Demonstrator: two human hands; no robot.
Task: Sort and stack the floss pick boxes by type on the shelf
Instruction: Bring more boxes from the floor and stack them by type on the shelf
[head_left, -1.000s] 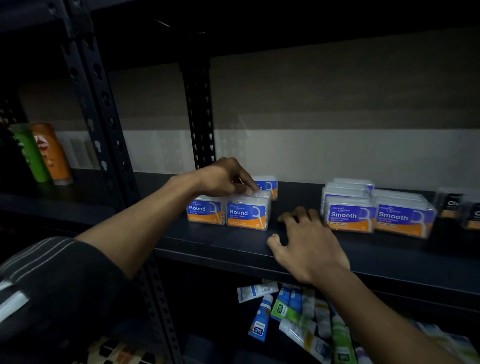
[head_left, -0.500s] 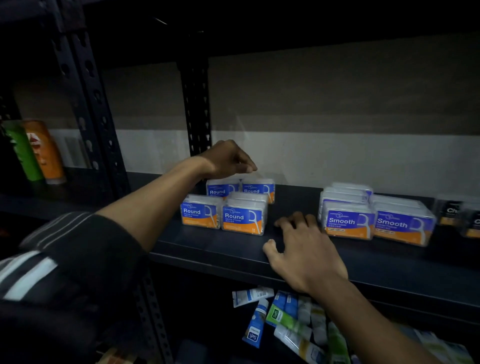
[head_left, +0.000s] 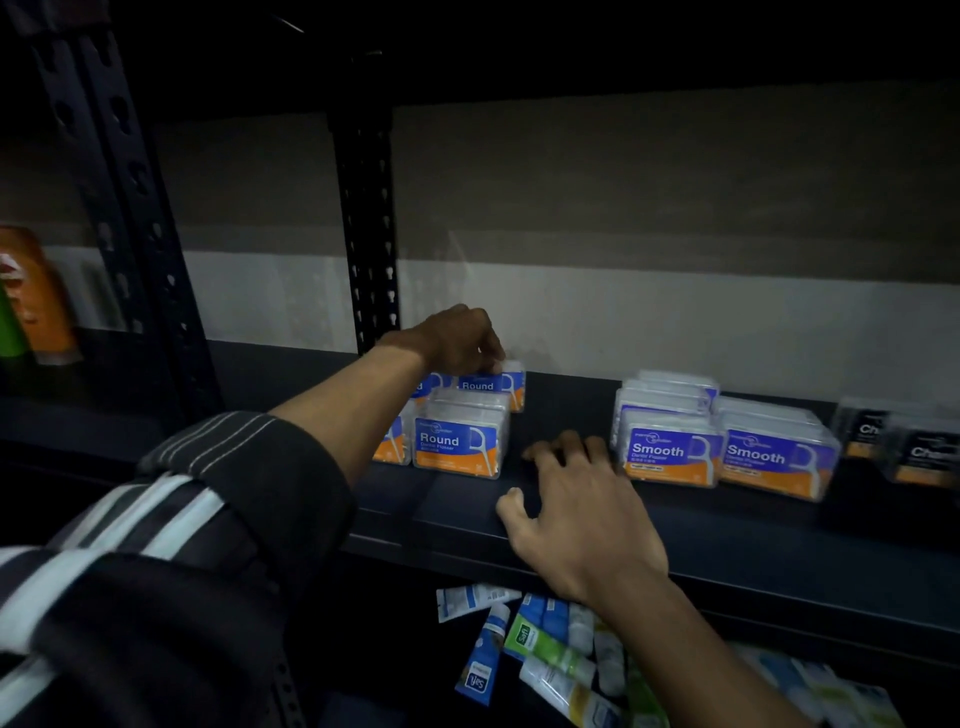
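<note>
Round boxes (head_left: 457, 444) grouped left, Smooth boxes (head_left: 727, 447) right (dark boxes (head_left: 883, 441) beyond look unsorted), left hand (head_left: 457, 340) gripping the rear Round box (head_left: 491, 387), right hand (head_left: 582, 514) flat on the shelf (head_left: 727, 540).

Far left: orange container (head_left: 39, 296), upright, blurred, label unreadable. A green container (head_left: 9, 327) just beside it, cut by the frame edge.

Two black perforated uprights: one near left (head_left: 130, 208), one far at centre-left (head_left: 369, 234).

Back wall (head_left: 675, 234): dull brown band above, pale band below.

Low and near, right of centre: loose heap of tubes (head_left: 571, 670), lying at mixed angles. Blue tube (head_left: 480, 665) at its left, green-and-white tube (head_left: 537, 644) touching it.
</note>
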